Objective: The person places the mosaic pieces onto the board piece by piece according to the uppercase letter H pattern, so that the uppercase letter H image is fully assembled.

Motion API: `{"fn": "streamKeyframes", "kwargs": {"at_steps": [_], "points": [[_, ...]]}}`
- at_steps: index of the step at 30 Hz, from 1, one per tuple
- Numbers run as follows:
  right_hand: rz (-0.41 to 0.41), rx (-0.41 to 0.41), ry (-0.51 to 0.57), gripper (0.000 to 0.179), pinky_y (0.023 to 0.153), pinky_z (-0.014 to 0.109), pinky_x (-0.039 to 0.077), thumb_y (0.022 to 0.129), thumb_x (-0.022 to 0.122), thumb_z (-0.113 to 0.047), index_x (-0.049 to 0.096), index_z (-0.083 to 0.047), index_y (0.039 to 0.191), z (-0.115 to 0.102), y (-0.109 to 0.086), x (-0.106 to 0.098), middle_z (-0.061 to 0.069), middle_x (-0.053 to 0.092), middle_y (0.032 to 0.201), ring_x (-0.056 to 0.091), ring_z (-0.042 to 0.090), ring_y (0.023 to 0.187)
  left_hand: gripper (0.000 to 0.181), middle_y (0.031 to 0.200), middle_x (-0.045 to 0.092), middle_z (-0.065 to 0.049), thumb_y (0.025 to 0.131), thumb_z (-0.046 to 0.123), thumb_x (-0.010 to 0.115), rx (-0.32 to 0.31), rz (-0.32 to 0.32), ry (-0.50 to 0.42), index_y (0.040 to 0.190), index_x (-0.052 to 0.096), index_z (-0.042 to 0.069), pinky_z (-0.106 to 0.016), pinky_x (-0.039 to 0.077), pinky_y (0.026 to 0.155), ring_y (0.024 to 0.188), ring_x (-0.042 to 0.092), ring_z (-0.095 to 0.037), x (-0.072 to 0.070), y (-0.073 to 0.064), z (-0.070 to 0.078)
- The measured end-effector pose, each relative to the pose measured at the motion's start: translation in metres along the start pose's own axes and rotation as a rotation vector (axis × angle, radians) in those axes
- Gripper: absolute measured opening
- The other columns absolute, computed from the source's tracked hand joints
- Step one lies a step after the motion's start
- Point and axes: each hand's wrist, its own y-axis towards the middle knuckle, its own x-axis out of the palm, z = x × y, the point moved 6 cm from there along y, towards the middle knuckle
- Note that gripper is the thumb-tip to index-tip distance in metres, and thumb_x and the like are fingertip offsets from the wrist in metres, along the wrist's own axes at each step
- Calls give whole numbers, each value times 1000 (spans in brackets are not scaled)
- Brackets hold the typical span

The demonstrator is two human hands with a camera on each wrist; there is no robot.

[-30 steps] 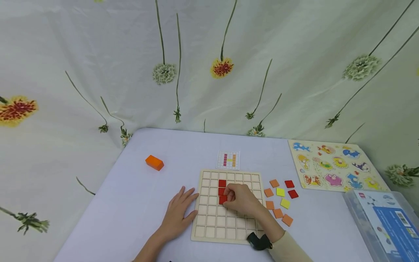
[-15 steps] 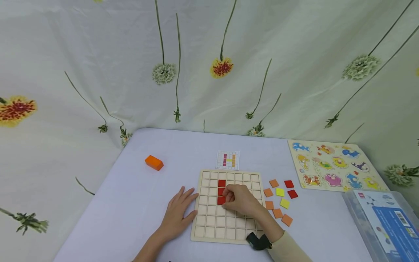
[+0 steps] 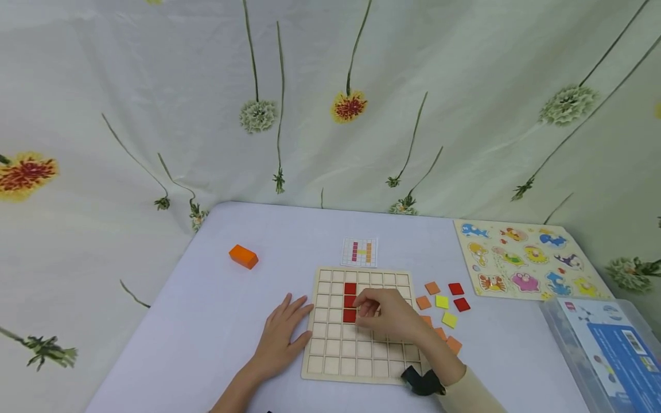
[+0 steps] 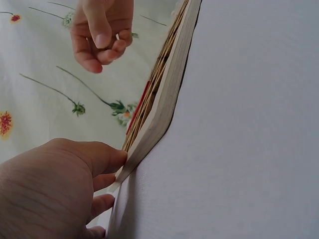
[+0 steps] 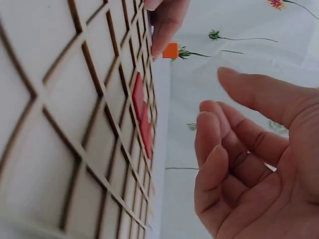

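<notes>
A wooden grid board (image 3: 333, 365) lies on the table with three red square tiles (image 3: 349, 315) in a column in its upper cells. My left hand (image 3: 281, 338) rests flat at the board's left edge, fingers spread; in the left wrist view its thumb (image 4: 112, 155) touches that edge. Just right of the lowest red tile, my right hand (image 3: 387, 312) hovers over the grid with loosely bent fingers. Its thumb and fingertips stand apart with nothing between them in the right wrist view, where red tiles (image 5: 143, 117) show in the grid.
Loose orange, yellow and red tiles (image 3: 449, 320) lie right of the board, some partly behind the right forearm. A pattern card (image 3: 360, 252) sits beyond the board. An orange block (image 3: 243, 256) is at left. An animal puzzle (image 3: 527, 261) and a plastic box (image 3: 568, 344) occupy the right side.
My right hand has let go of the lowest red tile and drawn slightly back to the right, its fingers parting. The tile stays in its cell. My left hand has not moved.
</notes>
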Motion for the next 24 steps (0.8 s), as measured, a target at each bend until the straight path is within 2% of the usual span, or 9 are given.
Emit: {"fn": "streamKeyframes", "kwargs": {"at_steps": [6,12,18,24], "points": [[67,-76,0,22,66,21,50,84,75,-12,69,-11,105,-5,-23,-32,-8,63,83,55,3,75,50,150,46,-12,88,18,66,8,11,-5,136,56,10,-62,19,112,148,23,-39,-1,-1,-1],[240,-127,19,29,65,21,50,83,76,-8,67,-11,111,6,-55,-73,0,66,88,57,5,74,50,150,46,-12,87,17,67,13,15,-5,136,56,9,-62,19,112,147,23,-40,-1,-2,-1],[387,-88,54,36,62,20,51,84,72,1,63,-3,119,32,-82,-113,-7,64,92,58,8,73,50,150,46,-12,87,17,67,16,17,-8,136,56,9,-61,19,112,147,23,-40,-2,-2,0],[523,8,91,39,68,15,51,87,68,3,58,2,125,62,-104,-140,-15,63,94,58,6,79,51,150,46,-13,87,17,67,19,14,-23,136,56,9,-60,18,113,148,22,-40,-2,-1,0]]}}
